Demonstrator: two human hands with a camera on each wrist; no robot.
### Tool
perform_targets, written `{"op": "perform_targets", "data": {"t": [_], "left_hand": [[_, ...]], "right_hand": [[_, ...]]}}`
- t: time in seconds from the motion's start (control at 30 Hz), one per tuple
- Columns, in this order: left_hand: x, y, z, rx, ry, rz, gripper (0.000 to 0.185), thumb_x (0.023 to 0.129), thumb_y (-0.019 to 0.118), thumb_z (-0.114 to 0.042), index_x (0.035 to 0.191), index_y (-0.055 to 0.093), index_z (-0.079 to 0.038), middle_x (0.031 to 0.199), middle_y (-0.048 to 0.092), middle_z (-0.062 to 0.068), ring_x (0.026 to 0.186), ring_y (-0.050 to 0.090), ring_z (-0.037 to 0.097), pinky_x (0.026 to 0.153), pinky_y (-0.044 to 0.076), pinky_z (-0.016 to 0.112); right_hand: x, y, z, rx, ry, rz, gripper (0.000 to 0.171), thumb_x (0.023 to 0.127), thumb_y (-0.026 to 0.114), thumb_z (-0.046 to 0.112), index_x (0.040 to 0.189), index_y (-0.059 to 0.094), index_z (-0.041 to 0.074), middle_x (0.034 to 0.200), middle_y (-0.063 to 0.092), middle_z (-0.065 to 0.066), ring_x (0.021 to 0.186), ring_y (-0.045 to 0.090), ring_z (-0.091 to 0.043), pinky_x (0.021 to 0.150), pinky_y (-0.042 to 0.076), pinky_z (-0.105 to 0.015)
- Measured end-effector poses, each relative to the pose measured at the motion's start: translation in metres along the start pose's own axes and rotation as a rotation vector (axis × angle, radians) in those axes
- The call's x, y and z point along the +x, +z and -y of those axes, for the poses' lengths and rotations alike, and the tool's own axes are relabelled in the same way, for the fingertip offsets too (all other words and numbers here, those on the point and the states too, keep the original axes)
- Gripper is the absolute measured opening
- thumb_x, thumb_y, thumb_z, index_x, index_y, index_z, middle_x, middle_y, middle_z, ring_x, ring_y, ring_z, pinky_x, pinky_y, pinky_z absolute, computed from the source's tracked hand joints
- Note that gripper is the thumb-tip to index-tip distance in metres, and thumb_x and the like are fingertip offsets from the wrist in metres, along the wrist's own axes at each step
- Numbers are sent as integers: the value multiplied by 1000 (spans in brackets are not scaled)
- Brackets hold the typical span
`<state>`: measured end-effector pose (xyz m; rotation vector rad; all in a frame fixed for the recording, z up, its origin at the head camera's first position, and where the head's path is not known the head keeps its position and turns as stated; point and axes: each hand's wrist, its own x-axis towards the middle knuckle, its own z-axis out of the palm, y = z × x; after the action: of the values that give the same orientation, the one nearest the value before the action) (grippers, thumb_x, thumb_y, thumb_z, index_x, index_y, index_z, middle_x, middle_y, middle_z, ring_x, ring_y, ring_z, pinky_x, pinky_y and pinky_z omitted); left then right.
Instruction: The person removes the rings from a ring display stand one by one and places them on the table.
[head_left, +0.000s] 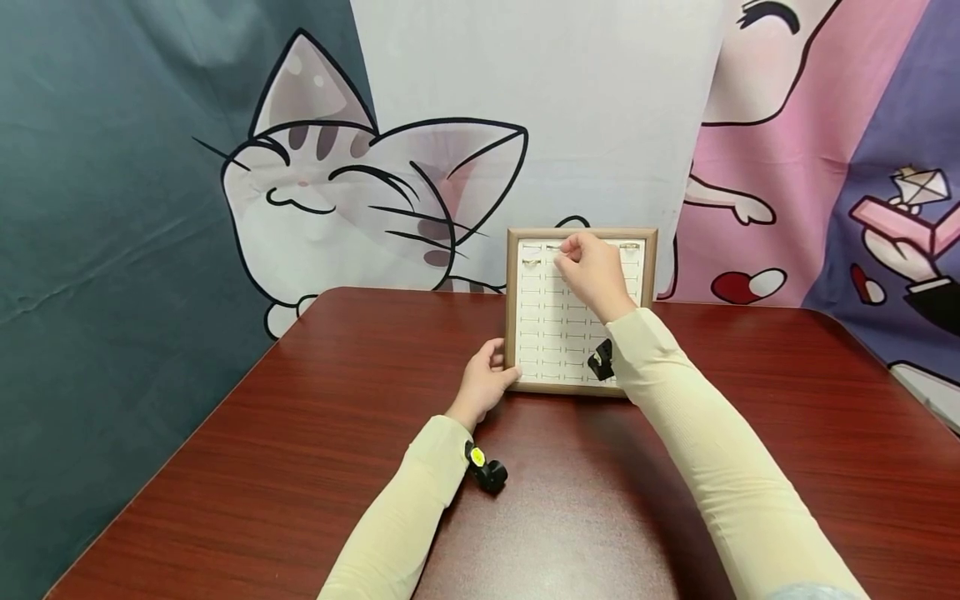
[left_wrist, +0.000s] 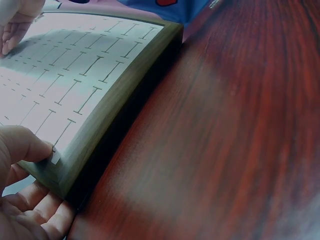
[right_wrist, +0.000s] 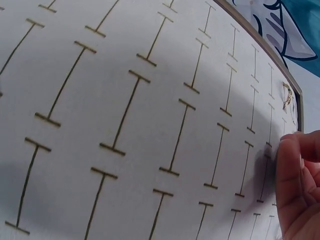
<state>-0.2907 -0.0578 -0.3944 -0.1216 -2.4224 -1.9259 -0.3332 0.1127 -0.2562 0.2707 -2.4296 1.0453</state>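
We saw a dark red wooden table point(head_left: 300, 467) — on it, at the far edge near the middle, lay a wood-framed ring tray point(head_left: 512, 317), propped against the backdrop.

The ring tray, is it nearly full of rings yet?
No. On the ring tray only a few rings sit in the top rows. The right hand works there; the left hand steadies the tray's corner. Most slots look empty.

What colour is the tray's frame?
Light brown wood; the tray frame shows best in the head view.
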Motion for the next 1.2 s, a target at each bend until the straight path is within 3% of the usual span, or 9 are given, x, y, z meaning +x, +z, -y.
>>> {"op": "perform_targets", "data": {"t": [0.2,0.43,0.57,0.9,1.2], "left_hand": [[0,0,2,2,2,2,53,80,65,-4,130,47,-7,115,60,18,104,59,27,84,50,34],[-1,0,1,4,4,2,55,80,66,-4,131,47,-7,116,60,19,104,59,28,84,50,34],[0,0,1,2,7,6,54,80,66,-4,131,47,-7,116,60,19,104,59,28,84,50,34],[-1,0,0,6,5,9,56,79,66,-3,131,46,-7,116,59,19,104,59,28,83,50,33],[-2,1,0,0,-1,15,56,79,66,-2,132,46,-7,116,59,18,103,59,27,82,50,32]], "right_hand": [[0,3,5,9,43,-26,14,85,53,12,94,61,3,84,66,-12,72,62,-23,61,46,-28],[2,5,10,-25,61,-66,14,84,54,10,90,63,2,88,67,-14,79,60,-26,72,48,-35],[3,6,11,-46,67,-73,14,83,53,10,90,63,2,88,66,-14,76,59,-26,70,47,-35],[9,3,18,-110,83,0,18,81,49,5,95,60,2,96,66,-15,79,58,-28,68,47,-37],[9,3,22,-139,83,17,15,80,47,0,89,58,2,88,62,-16,77,56,-29,68,46,-38]]}}
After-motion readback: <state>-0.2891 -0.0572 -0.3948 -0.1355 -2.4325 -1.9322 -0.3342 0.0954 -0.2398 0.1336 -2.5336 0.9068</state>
